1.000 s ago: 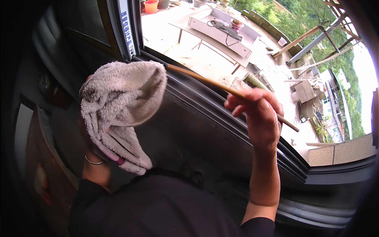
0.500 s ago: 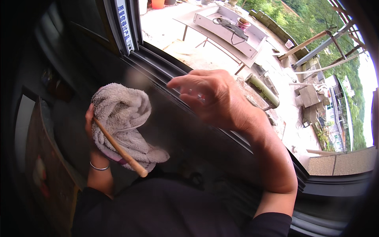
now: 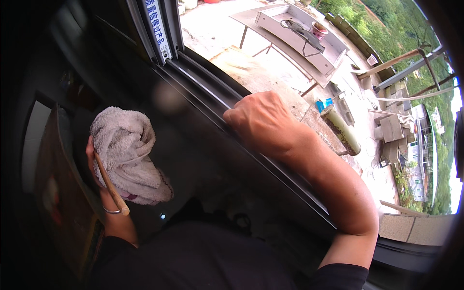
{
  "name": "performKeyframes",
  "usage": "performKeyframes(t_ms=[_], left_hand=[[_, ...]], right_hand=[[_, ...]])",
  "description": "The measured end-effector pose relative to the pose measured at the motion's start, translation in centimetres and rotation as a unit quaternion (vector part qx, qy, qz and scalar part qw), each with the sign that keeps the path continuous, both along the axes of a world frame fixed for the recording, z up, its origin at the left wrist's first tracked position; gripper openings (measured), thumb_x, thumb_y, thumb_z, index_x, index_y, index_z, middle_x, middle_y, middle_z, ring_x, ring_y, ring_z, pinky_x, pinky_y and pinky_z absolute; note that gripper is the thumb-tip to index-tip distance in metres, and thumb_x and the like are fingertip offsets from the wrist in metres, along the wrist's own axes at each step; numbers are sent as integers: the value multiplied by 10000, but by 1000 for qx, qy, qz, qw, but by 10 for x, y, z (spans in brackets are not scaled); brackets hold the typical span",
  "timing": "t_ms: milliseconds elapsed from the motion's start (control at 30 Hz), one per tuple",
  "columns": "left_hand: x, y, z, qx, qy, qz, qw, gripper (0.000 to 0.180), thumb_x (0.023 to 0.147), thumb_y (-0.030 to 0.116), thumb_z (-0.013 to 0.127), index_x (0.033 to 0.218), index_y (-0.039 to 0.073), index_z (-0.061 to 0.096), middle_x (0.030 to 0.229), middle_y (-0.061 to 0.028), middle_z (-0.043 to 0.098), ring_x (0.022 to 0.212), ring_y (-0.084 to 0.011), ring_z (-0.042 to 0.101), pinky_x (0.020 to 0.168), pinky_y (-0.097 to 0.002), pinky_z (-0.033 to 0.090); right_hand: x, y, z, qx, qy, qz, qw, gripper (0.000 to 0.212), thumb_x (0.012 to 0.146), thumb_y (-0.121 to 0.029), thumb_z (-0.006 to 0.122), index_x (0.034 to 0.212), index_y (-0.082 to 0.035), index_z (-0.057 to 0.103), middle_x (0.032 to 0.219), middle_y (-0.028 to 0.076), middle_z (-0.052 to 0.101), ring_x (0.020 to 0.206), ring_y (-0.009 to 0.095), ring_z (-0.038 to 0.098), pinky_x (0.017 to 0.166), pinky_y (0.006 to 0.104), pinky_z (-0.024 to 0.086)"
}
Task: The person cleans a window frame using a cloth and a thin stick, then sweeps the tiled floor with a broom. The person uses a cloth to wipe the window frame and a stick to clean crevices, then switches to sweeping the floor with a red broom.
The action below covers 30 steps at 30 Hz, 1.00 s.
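Note:
My left hand [image 3: 93, 164] is at the left, wrapped round a bunched, pale grey terry towel [image 3: 128, 145] and a thin wooden stick [image 3: 111, 187]. The stick slants down along the towel's near side, its rounded end past the palm. The towel hangs in folds, with a purplish patch on its lower edge. Over the dark sliding-window track [image 3: 198, 92] is my right hand [image 3: 261, 118], back of the hand up and fingers curled under. Its fingertips are hidden, so whatever it holds, if anything, does not show.
A window jamb with a printed strip [image 3: 157, 29] stands at upper left. Outside are a table with a shallow tray [image 3: 299, 36], a greenish cylinder [image 3: 340, 130] and a blue thing [image 3: 324, 104]. A wooden board [image 3: 63, 193] is left of my arm.
My left hand has moved left with the towel and stick. My right hand has turned knuckles up and its fingers have curled out of sight. A blue thing now shows outside by the cylinder.

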<state>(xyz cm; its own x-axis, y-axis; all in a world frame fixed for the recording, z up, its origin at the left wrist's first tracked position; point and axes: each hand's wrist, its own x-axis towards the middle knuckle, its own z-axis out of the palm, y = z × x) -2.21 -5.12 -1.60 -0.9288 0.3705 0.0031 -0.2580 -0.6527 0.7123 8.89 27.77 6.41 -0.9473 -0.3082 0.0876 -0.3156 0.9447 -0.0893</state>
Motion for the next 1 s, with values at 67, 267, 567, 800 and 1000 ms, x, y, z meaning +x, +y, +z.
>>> performKeyframes(t_ms=[67,267,567,800,1000], left_hand=[[0,-3,-5,13,9,9,1000,497,965,388,349,1307,33,418,1253,-171,518,1099,-285,549,941,-418,476],[-7,-8,-7,50,83,-44,994,477,970,376,345,1318,57,416,1254,-159,516,1127,-278,531,948,-417,471],[-7,-26,-49,-298,420,238,824,484,956,320,410,1329,13,381,1313,-173,465,1151,-287,515,978,-426,447],[-13,-20,-21,29,33,-22,999,495,952,372,388,1297,20,431,1278,-164,506,1148,-307,514,983,-447,428],[-19,-16,-11,78,-21,-119,990,505,950,400,377,1281,27,457,1262,-156,526,1143,-316,517,987,-460,417]], right_hand=[[-2,0,1,10,-22,1,1000,129,750,-52,507,627,-79,536,563,136,500,571,322,563,534,408,455],[-10,23,22,22,83,-64,994,113,820,-60,502,709,-61,525,599,110,520,537,287,549,488,399,432],[12,58,23,-20,73,-132,988,281,754,-2,663,1020,-93,667,777,73,643,615,197,616,542,332,486],[9,13,5,-33,21,-22,999,204,713,-71,708,904,-114,648,665,70,574,619,280,582,501,378,436],[-14,-7,1,2,-11,-25,1000,167,714,-87,696,872,-107,645,643,78,567,615,288,588,499,394,427]])
